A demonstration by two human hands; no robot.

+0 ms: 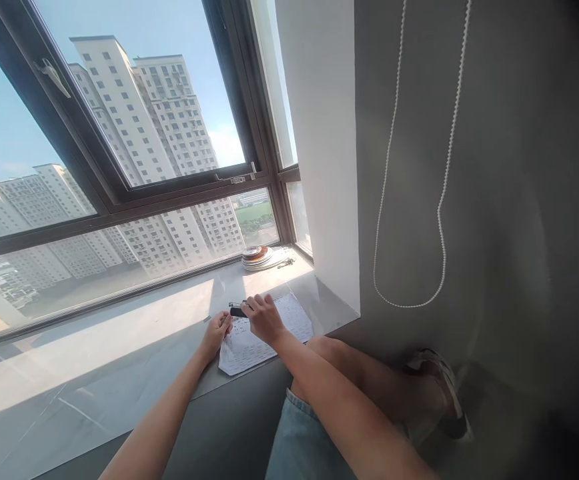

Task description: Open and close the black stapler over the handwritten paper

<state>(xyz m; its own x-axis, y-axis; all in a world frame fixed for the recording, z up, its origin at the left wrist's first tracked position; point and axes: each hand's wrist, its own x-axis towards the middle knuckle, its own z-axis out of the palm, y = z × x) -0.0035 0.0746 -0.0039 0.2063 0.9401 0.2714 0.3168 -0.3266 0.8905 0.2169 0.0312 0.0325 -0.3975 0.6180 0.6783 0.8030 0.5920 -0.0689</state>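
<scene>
A stack of white sheets with rows of small dark marks lies on the windowsill. Above its upper left part, my right hand is closed around a small black tool with a metal strip; its exact kind is too small to tell. My left hand is at the stack's left edge, close to the end of the black tool. Its fingers are pinched together, and what they hold is too small to make out. A small greenish-grey piece lies on the sill just beyond my left hand.
Stacked round plates or discs stand at the sill's window corner, with small dark items beside them. A white bead chain hangs along the grey wall at right. My bent leg is beside the sill.
</scene>
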